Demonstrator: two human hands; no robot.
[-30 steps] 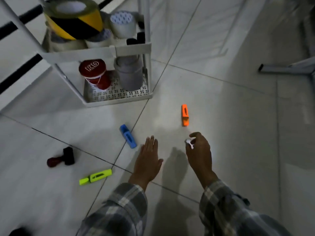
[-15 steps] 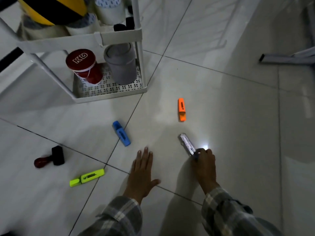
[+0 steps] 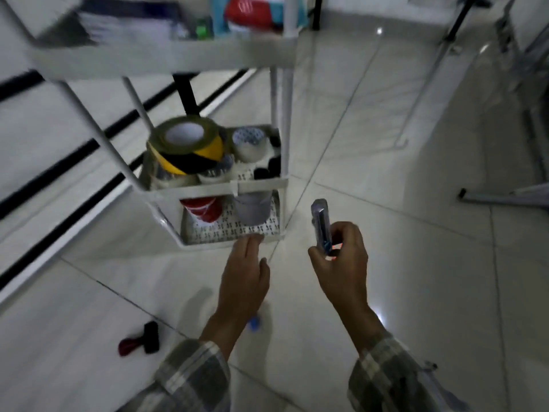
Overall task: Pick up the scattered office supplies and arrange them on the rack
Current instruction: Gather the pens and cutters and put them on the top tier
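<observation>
My right hand (image 3: 341, 263) grips a slim silver-blue utility knife (image 3: 321, 224) by its lower end, holding it upright in the air just right of the white rack (image 3: 258, 185). My left hand (image 3: 245, 275) hovers with straight fingers near the rack's bottom shelf (image 3: 228, 240). A blue marker (image 3: 254, 324) on the floor is mostly hidden under my left wrist. A red-and-black stamp (image 3: 139, 343) lies on the tiles at lower left. The rack's middle shelf holds a yellow-black tape roll (image 3: 187, 144) and other tape rolls.
The bottom shelf carries a red tub (image 3: 202, 208) and a grey cup (image 3: 252, 206). The blurred top shelf (image 3: 166, 55) holds boxes and bottles. A metal stand foot (image 3: 502, 197) lies on the floor at right. Black floor stripes run at left.
My right hand has lifted the utility knife off the floor and raised it toward the rack. The view tilted up, so the orange and green markers left the frame. My left hand rose from the floor.
</observation>
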